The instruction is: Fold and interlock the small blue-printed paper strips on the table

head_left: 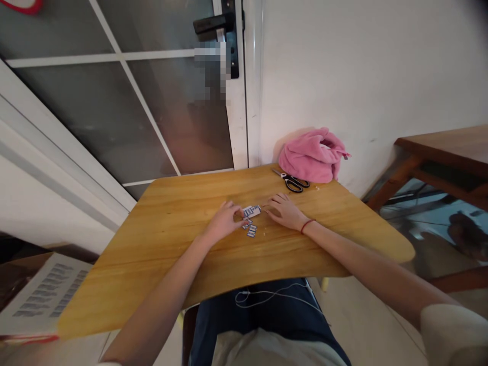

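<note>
Near the middle of the wooden table [183, 213], my left hand [224, 221] pinches the left end of a small white paper strip with blue-and-black printed marks [252, 211]. Just below it lie small cut pieces [251, 231] of similar print, partly overlapping. My right hand [285, 211], with a red cord at the wrist, rests on the tabletop to the right of the strip. Its fingers are apart and I see nothing held in them. A narrow gap seems to separate its fingertips from the strip.
Black-handled scissors [293, 182] lie at the table's back, beside a bunched pink plush cloth item [312, 156]. A few tiny scraps dot the tabletop. A printed box [41, 290] stands low left, a darker wooden table [450, 145] right. A white cable [263, 294] lies across my lap.
</note>
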Demonstrator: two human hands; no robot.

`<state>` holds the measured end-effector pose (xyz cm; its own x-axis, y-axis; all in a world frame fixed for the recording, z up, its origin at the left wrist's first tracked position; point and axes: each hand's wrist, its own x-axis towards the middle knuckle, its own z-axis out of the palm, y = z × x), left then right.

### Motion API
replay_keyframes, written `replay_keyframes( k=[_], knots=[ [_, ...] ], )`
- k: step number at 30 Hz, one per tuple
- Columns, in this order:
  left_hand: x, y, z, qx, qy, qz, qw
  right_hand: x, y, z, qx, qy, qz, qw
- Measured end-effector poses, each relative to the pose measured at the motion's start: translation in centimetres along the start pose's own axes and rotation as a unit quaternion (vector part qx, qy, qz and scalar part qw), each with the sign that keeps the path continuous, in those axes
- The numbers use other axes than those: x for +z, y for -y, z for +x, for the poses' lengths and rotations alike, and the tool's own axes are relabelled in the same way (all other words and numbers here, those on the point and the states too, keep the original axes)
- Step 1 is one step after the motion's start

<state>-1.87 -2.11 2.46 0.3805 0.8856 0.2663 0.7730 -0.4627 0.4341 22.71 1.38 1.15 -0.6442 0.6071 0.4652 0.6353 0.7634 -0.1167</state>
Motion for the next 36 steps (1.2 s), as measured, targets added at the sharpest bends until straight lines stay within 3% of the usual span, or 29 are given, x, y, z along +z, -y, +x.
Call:
replay_keyframes(
  k=[9,12,18,27,30,33,36],
  knots=[
    [1.6,0.0,-1.0,-0.093,0.037,-0.027,0.995,1.5,-0.1,2.4,0.009,-0.023,0.031,0.999],
    [1.5,0.1,-0.9,-0.092,0.046,-0.031,0.994,1.8,0.0,3.0,0.007,-0.015,0.038,0.999],
    [2.3,0.0,-1.5,-0.09,-0.006,-0.01,0.996,2.0,-0.6,3.1,0.032,-0.049,0.082,0.995],
    [0.3,-0.4,0.7,-0.073,0.027,-0.073,0.994,2.3,-1.4,3.0,0.034,-0.062,0.127,0.989],
    [0.4,-0.2,2.0,-0.082,-0.022,-0.054,0.995,2.5,-1.5,3.0,0.041,-0.06,0.134,0.988],
    [0.7,-0.9,1.8,-0.042,-0.08,-0.045,0.995,2.3,-1.4,2.8,0.042,-0.055,0.139,0.988],
    [0.5,-2.0,0.3,0.039,0.05,-0.049,0.997,2.0,-1.3,2.7,0.05,-0.045,0.152,0.986]
  ],
)
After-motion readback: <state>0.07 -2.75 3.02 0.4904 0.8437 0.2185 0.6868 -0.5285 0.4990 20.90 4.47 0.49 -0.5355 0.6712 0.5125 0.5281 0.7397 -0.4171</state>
